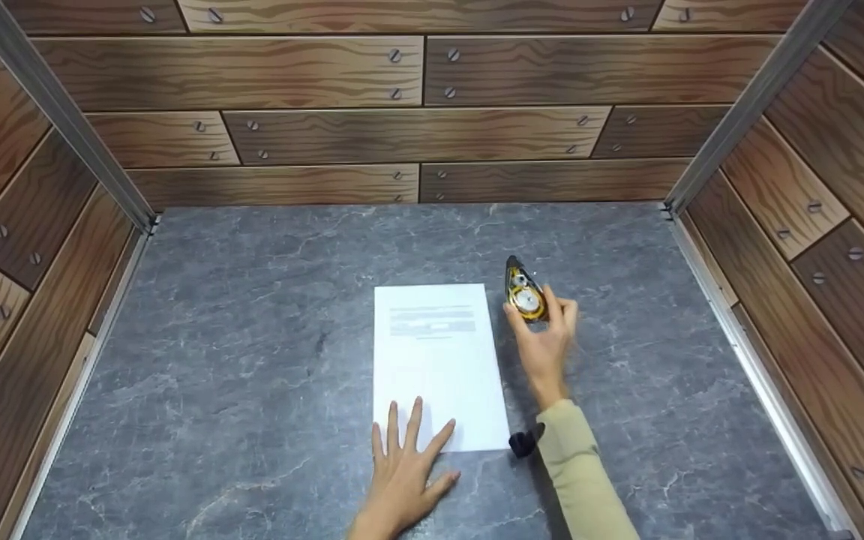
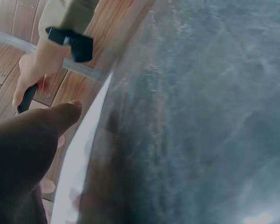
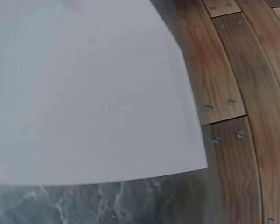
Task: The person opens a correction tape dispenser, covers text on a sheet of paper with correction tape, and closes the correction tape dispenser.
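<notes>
A white sheet of paper with several lines of grey print near its top lies on the tabletop. My left hand rests with spread, straight fingers over the sheet's lower left part, the thumb below its bottom edge. Right of the sheet, my right hand pinches a correction tape dispenser between thumb and fingers, its dark tip pointing away from me. The dispenser has a clear-and-yellow body with a pale reel inside. In the left wrist view only a dark end of the dispenser shows. Blank paper fills much of the right wrist view.
The grey marbled tabletop is bounded by wood-patterned walls at the back and both sides. Metal rails run along the side edges. A small black device is worn at the right wrist, by the sleeve.
</notes>
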Demonstrator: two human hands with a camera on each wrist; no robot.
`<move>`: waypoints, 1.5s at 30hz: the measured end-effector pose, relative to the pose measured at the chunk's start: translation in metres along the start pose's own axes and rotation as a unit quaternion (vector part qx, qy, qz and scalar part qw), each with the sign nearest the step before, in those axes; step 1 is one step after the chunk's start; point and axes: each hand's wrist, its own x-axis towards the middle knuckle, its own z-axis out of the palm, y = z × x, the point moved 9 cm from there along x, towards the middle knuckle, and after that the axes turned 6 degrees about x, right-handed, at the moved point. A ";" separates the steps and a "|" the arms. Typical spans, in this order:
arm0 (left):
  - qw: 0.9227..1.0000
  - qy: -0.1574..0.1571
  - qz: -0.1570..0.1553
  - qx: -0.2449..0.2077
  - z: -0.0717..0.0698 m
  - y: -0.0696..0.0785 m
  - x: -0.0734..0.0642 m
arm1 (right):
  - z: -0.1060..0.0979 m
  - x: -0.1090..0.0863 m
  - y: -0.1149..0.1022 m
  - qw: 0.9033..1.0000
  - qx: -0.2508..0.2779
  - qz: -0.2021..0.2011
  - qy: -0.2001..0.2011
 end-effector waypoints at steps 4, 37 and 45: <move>0.999 -0.028 -0.025 -0.006 0.012 -0.007 -0.004 | 0.014 0.005 0.021 1.000 -0.007 0.018 -0.015; 0.997 0.029 -0.013 0.073 0.020 -0.008 -0.009 | 0.049 0.014 0.110 0.967 -0.192 0.131 -0.103; 0.998 0.005 -0.020 0.056 0.023 -0.011 -0.010 | 0.051 0.013 0.113 0.962 -0.209 0.138 -0.106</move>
